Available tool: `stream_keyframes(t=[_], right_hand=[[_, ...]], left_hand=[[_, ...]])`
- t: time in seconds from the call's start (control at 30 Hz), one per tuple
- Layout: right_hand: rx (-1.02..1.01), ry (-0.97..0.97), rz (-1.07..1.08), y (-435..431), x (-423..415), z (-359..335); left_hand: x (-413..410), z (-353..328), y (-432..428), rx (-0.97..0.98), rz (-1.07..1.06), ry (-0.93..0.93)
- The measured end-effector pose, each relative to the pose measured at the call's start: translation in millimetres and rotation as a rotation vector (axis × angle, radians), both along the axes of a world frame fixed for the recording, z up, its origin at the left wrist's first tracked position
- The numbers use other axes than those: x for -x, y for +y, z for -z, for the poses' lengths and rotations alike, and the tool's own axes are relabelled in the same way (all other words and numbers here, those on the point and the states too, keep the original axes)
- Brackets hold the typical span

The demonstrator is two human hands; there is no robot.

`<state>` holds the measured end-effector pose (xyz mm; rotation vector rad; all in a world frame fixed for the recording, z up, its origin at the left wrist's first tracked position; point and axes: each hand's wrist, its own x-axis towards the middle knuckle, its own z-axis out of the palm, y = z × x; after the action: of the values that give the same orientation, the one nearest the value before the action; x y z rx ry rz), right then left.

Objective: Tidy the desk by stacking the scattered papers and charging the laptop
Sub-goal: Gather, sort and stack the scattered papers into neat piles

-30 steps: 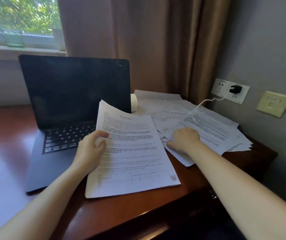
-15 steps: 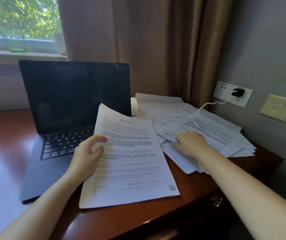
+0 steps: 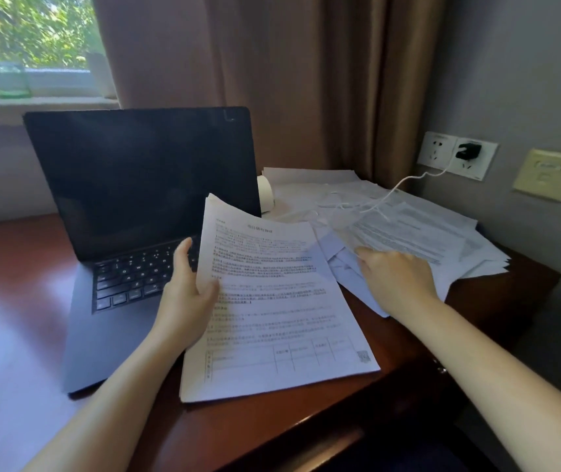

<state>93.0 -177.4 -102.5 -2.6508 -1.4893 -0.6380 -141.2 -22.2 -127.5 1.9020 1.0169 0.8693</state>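
Left grip (image 3: pixel 187 301) is closed on the held stack (image 3: pixel 272 318) at its left long edge, thumb on top, fingers under. The stack's long axis runs near-to-far with the heading end away from the person. Its near end is on the surface (image 3: pixel 357 396), its far corner raised in front of the laptop (image 3: pixel 136 185) screen.

The loose pile (image 3: pixel 425 233) lies right of and beyond the stack, butting its right edge. The sheets are fanned (top sheet's axis skewed diagonally to the stack's).

Right grip (image 3: pixel 398 281) is nearer — palm-down on the pile's near-left part, fingers pointing far-left. Can't tell if it pinches a sheet.

My read: the next sheet needs turning to match the stack. The white cable (image 3: pixel 401 185) lies across the pile — snag risk.
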Motion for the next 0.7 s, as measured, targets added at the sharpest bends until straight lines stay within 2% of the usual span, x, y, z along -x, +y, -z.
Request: stream_keyframes(t=[0.1, 0.27, 0.5, 0.7], right_hand=[[-0.071, 0.012, -0.159, -12.7, 22.2, -7.6], [-0.229, -0.15, -0.514, -26.2, 50.7, -11.4], [-0.21, 0.006, -0.824, -39.4, 80.9, -9.3], [-0.139, 0.101, -0.869, -31.3, 92.1, 18.6]], left_hand=[[2.1, -5.9, -0.4, 0.048, -0.043, -0.02], [10.4, -21.8, -6.2, 0.066, -0.014, 0.0], [12.8, -22.1, -15.6, 0.177, 0.036, -0.005], [4.5, -24.6, -26.0, 0.477, 0.063, -0.17]])
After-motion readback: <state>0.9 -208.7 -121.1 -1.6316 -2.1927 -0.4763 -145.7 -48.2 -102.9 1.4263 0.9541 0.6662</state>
